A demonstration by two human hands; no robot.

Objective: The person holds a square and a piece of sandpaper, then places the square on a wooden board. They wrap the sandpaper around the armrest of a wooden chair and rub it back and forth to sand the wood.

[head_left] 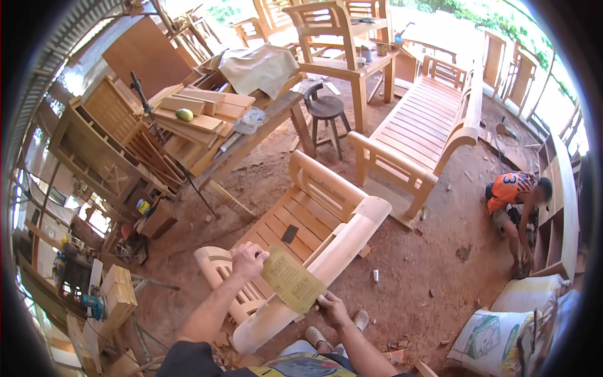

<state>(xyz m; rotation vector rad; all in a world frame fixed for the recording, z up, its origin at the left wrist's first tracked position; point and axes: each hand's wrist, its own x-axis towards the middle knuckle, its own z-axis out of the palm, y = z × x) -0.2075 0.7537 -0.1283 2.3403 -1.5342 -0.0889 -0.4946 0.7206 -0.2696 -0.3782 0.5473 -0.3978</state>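
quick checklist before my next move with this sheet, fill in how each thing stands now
1. Left hand on the printed sheet: ok, it grips the upper left end.
2. Right hand on the sheet: ok, it holds the lower right corner.
3. Underside of the sheet: cannot tell, only the printed side shows.
4. Seat of the chair free of loose things: not ok, a small dark piece lies on the slats.
5. Floor near your feet tidy: not ok, a small white tube and scraps lie about.
6. Co-worker well away: ok, crouched off to the right.
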